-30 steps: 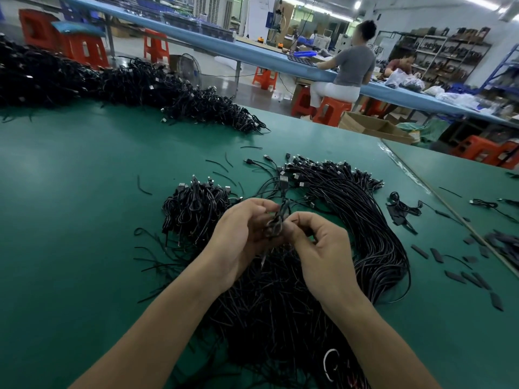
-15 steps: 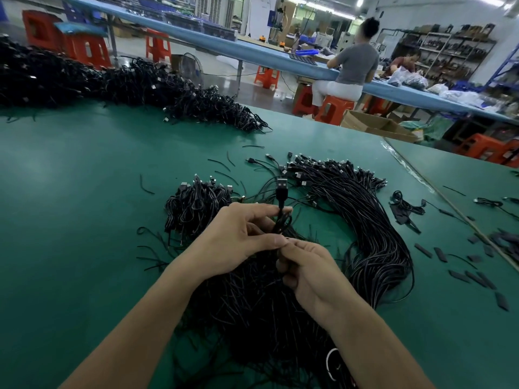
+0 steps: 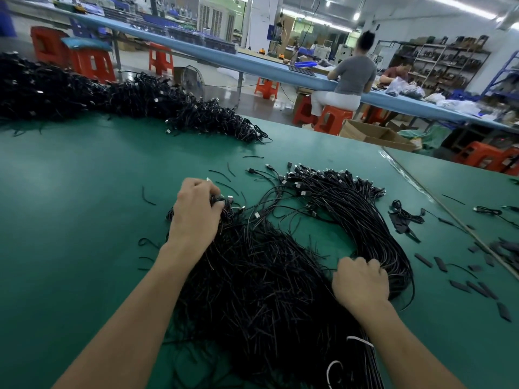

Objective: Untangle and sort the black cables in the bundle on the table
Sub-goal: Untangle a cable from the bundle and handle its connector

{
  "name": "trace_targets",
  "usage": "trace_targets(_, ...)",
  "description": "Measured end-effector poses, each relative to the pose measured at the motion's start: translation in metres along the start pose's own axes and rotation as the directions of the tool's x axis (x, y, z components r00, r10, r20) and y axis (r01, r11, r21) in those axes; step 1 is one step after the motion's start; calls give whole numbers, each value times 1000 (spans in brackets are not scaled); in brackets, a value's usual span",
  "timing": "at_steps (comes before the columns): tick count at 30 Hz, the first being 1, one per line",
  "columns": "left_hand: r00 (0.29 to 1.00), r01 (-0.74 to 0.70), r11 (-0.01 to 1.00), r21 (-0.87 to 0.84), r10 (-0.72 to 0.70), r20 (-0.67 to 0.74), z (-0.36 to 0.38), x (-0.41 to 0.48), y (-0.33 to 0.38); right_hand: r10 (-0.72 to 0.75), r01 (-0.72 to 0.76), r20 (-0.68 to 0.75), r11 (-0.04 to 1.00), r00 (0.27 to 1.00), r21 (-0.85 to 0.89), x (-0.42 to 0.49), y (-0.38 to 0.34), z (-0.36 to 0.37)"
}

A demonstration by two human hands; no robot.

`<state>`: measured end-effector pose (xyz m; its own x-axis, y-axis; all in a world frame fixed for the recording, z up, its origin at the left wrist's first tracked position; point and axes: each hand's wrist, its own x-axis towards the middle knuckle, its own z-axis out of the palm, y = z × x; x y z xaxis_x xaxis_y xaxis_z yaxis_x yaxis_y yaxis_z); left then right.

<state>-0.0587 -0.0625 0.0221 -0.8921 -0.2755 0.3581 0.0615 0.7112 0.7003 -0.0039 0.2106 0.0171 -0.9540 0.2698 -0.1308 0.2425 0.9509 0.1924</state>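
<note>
Gripping a clump of plug ends (image 3: 229, 198) w/ left hand (image 3: 196, 220), fingers (image 3: 200, 189) curled tight round it, at far-left top of cable bundle (image 3: 252, 290) on table (image 3: 84, 206). Clutching the bend of the combed-out sheaf (image 3: 365, 220) w/ right hand (image 3: 361, 282), fingers (image 3: 362, 263) curled over it; can't tell which strands. Working w/ tangle between both sets of fingers, nearer the left, strands running approx. from left fingers back toward body. Prob. next: drawing one cable out lengthwise, over to the sheaf beyond right fingers.
</note>
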Motion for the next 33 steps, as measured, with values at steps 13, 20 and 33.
trace_targets(13,949,-154,940,306,54,311,8,-16,-4,162,-177,122,977,979,123,23,-6,-4)
trace_targets(20,962,-254,939,232,270,-42,7,-25,14,143,-235,189,477,971,847,29,-4,-28)
trace_targets(33,835,-181,936,-302,308,456,33,-61,70,-278,536,-463,331,842,777,-62,-64,-81)
